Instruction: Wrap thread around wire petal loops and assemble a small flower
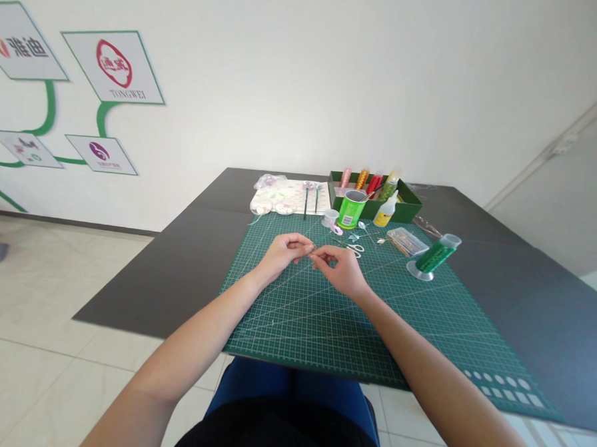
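Above the middle of the green cutting mat (313, 324), my left hand (283, 253) and my right hand (340, 269) meet, fingertips almost touching. Thumb and forefinger are pinched together on each. Whatever lies between the fingertips is too small to make out. White-handled scissors (356, 249) lie just beyond my right hand. Close by are a pink ring-shaped piece (336, 229) and a small clear round tub (330, 218). A spool of green thread or wire (435, 257) stands tilted to the right.
A dark green box (404, 212) with several coloured spools stands at the back. Before it are a bright green can (352, 209), a white glue bottle (386, 210) and a clear case (407, 242). Two dark sticks (306, 204) lie on a white sheet (274, 194). The black table (176, 264) meets the wall.
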Available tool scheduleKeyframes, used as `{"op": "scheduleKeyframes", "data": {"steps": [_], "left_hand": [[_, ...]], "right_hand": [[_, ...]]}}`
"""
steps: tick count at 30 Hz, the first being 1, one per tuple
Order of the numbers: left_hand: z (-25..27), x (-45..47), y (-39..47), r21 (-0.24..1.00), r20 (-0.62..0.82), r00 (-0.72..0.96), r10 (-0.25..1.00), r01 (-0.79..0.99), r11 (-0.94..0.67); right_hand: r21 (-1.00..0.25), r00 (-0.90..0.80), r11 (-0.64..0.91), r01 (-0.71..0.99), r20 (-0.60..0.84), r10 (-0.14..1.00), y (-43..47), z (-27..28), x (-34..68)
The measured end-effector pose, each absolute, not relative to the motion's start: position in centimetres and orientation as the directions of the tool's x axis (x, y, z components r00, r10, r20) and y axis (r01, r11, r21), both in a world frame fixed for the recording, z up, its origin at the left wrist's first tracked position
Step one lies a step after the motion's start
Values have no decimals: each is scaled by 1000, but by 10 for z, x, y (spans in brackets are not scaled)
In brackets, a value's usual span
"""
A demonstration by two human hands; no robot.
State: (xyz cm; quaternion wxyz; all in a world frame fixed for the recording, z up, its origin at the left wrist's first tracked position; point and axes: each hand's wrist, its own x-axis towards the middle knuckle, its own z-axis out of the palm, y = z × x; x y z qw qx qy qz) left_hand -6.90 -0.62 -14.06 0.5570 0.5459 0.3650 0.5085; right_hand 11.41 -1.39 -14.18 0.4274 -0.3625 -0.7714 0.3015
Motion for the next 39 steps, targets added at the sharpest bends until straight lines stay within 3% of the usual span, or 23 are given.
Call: {"op": "scheduleKeyframes", "data": {"steps": [12, 26, 39], "left_hand": [[-145, -70, -4, 980, 132, 190, 973, -170, -99], [-138, -68, -10, 981, 121, 308, 944, -180, -67], [-142, -68, -8, 981, 55, 378, 924, -195, 21]], "right_hand": [[-921, -225, 384, 71, 360, 905, -9, -144, 114], [-959, -217, 266, -97, 281, 935, -8, -140, 112], [-942, -183, 285, -177, 316, 931, -3, -143, 114]]}}
